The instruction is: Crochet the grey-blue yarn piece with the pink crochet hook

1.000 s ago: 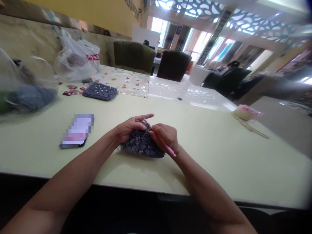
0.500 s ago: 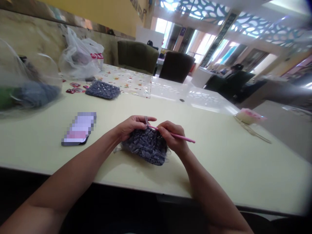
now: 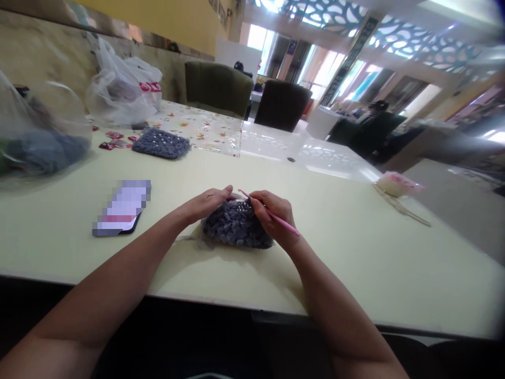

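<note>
A grey-blue crocheted piece [image 3: 236, 226] with a ruffled, ribbon-like surface is held up just over the table between my hands. My left hand [image 3: 209, 204] grips its upper left edge, thumb raised and fingers mostly hidden behind the work. In my right hand [image 3: 274, 210] is a pink crochet hook [image 3: 282, 223], held like a pen, its tip pointing up and left above the piece's top edge. That hand also rests against the piece's right side. The hook tip looks apart from the stitches. A loose strand trails at the lower left.
A phone [image 3: 124, 208] lies left of my arms. Further back are a second crocheted piece [image 3: 161, 143], small red packets [image 3: 114, 142], a white plastic bag [image 3: 124, 87] and a clear bag of yarn [image 3: 47, 150]. A pink-and-cream item with a cord [image 3: 398, 184] sits right.
The hook tip has come away from the stitches and now points upward. My left thumb has lifted, and the piece has tilted so its lower edge sits higher.
</note>
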Motion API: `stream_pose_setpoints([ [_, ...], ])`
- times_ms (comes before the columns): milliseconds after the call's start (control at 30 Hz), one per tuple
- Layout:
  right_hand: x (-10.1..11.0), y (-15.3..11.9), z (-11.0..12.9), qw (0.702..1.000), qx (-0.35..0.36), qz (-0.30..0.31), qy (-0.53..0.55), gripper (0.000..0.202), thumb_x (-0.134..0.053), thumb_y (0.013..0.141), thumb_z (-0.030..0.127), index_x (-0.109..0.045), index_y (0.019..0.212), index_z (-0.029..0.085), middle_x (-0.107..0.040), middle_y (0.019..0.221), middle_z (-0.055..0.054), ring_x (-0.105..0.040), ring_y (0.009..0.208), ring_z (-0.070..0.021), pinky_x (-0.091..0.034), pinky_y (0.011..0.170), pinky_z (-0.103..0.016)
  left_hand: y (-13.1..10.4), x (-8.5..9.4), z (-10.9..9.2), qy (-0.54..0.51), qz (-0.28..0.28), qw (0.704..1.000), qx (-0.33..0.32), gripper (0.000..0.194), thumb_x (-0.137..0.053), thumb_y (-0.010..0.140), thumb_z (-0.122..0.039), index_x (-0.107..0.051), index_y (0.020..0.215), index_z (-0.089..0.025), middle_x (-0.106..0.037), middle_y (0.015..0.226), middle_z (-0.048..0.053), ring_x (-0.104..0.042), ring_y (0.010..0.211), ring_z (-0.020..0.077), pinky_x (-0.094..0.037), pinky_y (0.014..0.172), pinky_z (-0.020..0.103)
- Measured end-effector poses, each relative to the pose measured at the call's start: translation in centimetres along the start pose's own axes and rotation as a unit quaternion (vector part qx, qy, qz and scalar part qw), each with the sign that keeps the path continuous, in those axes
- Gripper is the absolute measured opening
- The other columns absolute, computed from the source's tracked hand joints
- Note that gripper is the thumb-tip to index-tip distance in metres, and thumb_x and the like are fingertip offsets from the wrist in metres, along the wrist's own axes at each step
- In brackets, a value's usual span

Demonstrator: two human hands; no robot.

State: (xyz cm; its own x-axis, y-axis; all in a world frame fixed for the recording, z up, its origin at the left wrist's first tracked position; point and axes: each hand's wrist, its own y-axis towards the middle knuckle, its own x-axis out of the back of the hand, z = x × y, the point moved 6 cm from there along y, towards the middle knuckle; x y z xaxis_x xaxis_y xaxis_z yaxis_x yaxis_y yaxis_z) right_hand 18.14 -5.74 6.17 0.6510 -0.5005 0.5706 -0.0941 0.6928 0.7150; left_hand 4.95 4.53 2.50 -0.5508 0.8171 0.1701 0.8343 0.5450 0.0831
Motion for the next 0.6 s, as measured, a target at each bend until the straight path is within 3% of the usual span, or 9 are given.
stream_pose_setpoints([
  [100,-0.3,0.0,-0.3,0.999,-0.019,0.011,0.026,0.017,-0.051,0.097,0.024,-0.068,0.097,0.019,-0.072,0.087,-0.003,-0.065,0.074,-0.0112,-0.05,0.069,-0.024,0.4,0.0,0.6,-0.068,-0.024,0.997,0.002,0.041,-0.062,0.09,-0.048,-0.072,0.121,-0.023,-0.072,0.114,0.007,-0.06,0.112,0.0237,-0.039,0.103,0.037],
  [200,-0.2,0.1,-0.5,0.998,-0.033,0.016,0.058,0.018,-0.052,0.097,0.026,-0.068,0.096,0.019,-0.071,0.087,-0.003,-0.064,0.075,-0.0112,-0.05,0.07,-0.025,0.6,-0.4,1.5,-0.154,-0.024,0.987,0.033,0.066,-0.079,0.076,-0.03,-0.059,0.138,-0.02,-0.071,0.1,0.006,-0.061,0.093,0.0179,-0.042,0.091,0.032],
  [367,0.4,0.5,-0.5,0.99,-0.055,0.069,0.114,0.019,-0.051,0.097,0.024,-0.069,0.095,0.018,-0.069,0.082,-0.001,-0.06,0.07,-0.009,-0.048,0.066,-0.022,0.5,0.0,1.5,-0.222,-0.02,0.974,0.043,0.074,-0.081,0.065,-0.016,-0.06,0.136,-0.016,-0.067,0.09,0.002,-0.06,0.084,0.0141,-0.042,0.082,0.029],
  [500,0.4,0.6,-0.4,0.976,-0.058,0.155,0.142,0.021,-0.051,0.097,0.024,-0.07,0.092,0.016,-0.068,0.079,-0.001,-0.057,0.067,-0.0077,-0.045,0.062,-0.02,0.3,0.2,1.1,-0.212,-0.029,0.975,0.052,0.073,-0.077,0.064,-0.012,-0.06,0.135,-0.012,-0.067,0.086,0.003,-0.061,0.079,0.0137,-0.042,0.078,0.028],
  [600,0.4,0.6,-0.6,0.972,-0.065,0.175,0.14,0.023,-0.05,0.098,0.025,-0.07,0.094,0.015,-0.067,0.08,-0.002,-0.056,0.068,-0.0075,-0.045,0.063,-0.02,0.2,0.3,0.9,-0.204,-0.034,0.977,0.05,0.073,-0.075,0.064,-0.011,-0.059,0.135,-0.012,-0.067,0.085,0.002,-0.06,0.077,0.0132,-0.042,0.077,0.029],
])
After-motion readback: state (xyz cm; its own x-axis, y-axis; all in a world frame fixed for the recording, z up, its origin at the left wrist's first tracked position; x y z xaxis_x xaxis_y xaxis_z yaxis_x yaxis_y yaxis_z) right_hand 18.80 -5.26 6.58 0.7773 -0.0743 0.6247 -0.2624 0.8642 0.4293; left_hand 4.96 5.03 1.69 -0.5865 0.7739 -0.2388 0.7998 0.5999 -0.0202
